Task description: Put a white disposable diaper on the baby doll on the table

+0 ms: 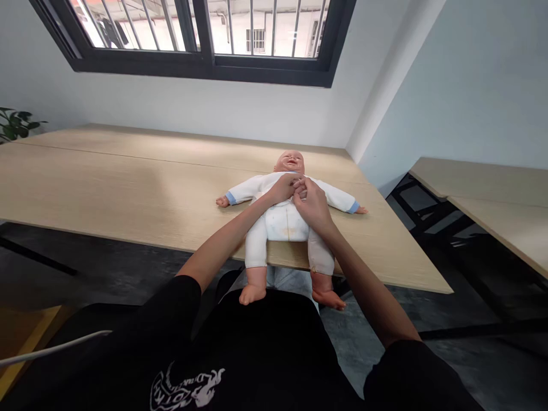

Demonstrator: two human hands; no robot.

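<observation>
A baby doll [287, 221] lies on its back with its head toward the window and its lower legs hanging over the near table edge. It has on a white long-sleeved shirt [248, 187] with blue cuffs and a bit of blue at the neck. My left hand [283, 187] and my right hand [313, 201] meet at the middle of its chest. The fingers of both are closed in a pinch on the shirt front, just below the chin. Whatever fastening lies between the fingertips is hidden. The white cloth belly and legs show bare below the shirt.
The doll rests on a light wooden table [107, 182] near its right end. A second table [492, 194] stands to the right, across a gap. Behind are a white wall and a barred window [205, 63]. A plant [19, 124] is at the far left; a white cable [55, 348] runs lower left.
</observation>
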